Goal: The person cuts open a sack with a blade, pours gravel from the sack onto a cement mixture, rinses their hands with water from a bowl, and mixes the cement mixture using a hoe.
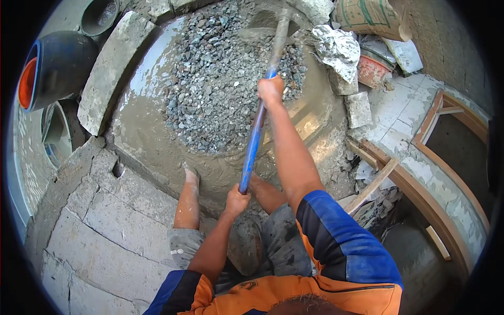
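A long hoe [254, 137] with a worn blue handle stretches away from my body, its far end coated in grey cement. My left hand [238, 201] is closed round the near end of the handle, in front of my shorts. Farther up, my right hand [271, 90] grips the same handle at about its middle. The hoe's blade lies at the far edge of a gravel heap [210, 89], and mud partly hides it. Around the gravel spreads wet grey cement [142, 131], and my bare lower legs stand at its near side.
Concrete blocks [115, 71] border the mix on the left, beside a dark blue drum [65, 65] with an orange inside. A cement bag [370, 18], crumpled silver wrapping [337, 50] and a reddish bucket [374, 71] sit at upper right. Wooden frames [420, 194] stand right.
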Action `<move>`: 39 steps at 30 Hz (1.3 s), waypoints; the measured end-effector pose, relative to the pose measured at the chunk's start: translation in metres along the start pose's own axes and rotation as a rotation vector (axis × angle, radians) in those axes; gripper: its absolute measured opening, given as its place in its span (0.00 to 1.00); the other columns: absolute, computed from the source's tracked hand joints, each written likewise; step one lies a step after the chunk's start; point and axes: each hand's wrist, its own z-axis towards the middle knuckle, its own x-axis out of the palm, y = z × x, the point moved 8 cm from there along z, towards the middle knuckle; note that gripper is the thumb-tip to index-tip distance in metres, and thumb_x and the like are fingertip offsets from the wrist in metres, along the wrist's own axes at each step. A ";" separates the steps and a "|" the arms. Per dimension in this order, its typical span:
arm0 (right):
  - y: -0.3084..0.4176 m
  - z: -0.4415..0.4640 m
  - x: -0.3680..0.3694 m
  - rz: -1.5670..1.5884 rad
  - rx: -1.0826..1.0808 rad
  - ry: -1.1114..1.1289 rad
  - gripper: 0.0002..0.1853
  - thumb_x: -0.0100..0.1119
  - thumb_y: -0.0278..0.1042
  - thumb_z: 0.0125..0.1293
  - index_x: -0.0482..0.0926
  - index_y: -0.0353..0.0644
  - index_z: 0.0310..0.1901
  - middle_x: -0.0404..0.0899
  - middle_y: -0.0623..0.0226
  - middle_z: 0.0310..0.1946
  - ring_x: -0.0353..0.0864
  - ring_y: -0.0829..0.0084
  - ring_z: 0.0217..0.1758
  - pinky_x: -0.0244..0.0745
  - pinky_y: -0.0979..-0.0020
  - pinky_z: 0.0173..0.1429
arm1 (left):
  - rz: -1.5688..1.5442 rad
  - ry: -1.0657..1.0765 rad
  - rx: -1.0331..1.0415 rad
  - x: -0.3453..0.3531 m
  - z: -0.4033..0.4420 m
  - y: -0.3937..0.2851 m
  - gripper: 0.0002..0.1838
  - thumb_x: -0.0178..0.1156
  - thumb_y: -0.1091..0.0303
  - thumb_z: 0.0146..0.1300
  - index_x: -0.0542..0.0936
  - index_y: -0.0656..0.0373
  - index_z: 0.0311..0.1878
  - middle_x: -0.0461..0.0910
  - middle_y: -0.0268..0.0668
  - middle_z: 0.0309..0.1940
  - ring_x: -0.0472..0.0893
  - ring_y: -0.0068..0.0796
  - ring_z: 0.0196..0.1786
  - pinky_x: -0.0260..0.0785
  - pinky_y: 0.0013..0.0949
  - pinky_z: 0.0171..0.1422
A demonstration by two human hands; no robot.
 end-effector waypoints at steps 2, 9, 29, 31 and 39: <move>-0.011 -0.028 0.003 -0.023 0.010 0.013 0.12 0.55 0.29 0.52 0.76 0.31 0.37 0.82 0.45 0.31 0.85 0.49 0.35 0.79 0.57 0.43 | -0.045 -0.018 -0.032 -0.008 -0.023 0.022 0.13 0.65 0.68 0.50 0.72 0.61 0.35 0.75 0.42 0.22 0.75 0.36 0.27 0.70 0.40 0.36; -0.048 -0.187 -0.045 0.039 0.070 0.122 0.17 0.60 0.30 0.51 0.75 0.30 0.42 0.81 0.45 0.29 0.84 0.48 0.34 0.77 0.56 0.41 | 0.008 -0.030 -0.016 0.008 -0.147 0.111 0.11 0.61 0.68 0.50 0.77 0.63 0.35 0.79 0.51 0.24 0.80 0.50 0.27 0.73 0.46 0.37; 0.070 0.080 -0.089 -0.250 -0.116 -0.061 0.08 0.55 0.26 0.53 0.81 0.30 0.27 0.82 0.55 0.19 0.85 0.66 0.21 0.80 0.64 0.31 | -0.124 0.115 0.124 0.110 0.101 -0.069 0.13 0.59 0.69 0.50 0.78 0.61 0.40 0.80 0.55 0.29 0.82 0.53 0.35 0.73 0.46 0.42; 0.056 0.056 -0.085 -0.246 -0.045 -0.060 0.10 0.56 0.27 0.53 0.82 0.29 0.31 0.83 0.53 0.22 0.87 0.64 0.24 0.81 0.63 0.33 | -0.113 0.073 0.152 0.107 0.071 -0.053 0.12 0.60 0.68 0.50 0.78 0.61 0.39 0.80 0.52 0.27 0.81 0.50 0.32 0.72 0.45 0.41; -0.010 -0.048 -0.011 -0.279 -0.001 0.050 0.16 0.56 0.31 0.51 0.77 0.29 0.40 0.82 0.39 0.36 0.84 0.44 0.45 0.77 0.54 0.53 | -0.057 -0.041 -0.008 0.009 -0.068 0.017 0.12 0.62 0.67 0.50 0.76 0.62 0.37 0.79 0.56 0.29 0.80 0.60 0.36 0.72 0.49 0.42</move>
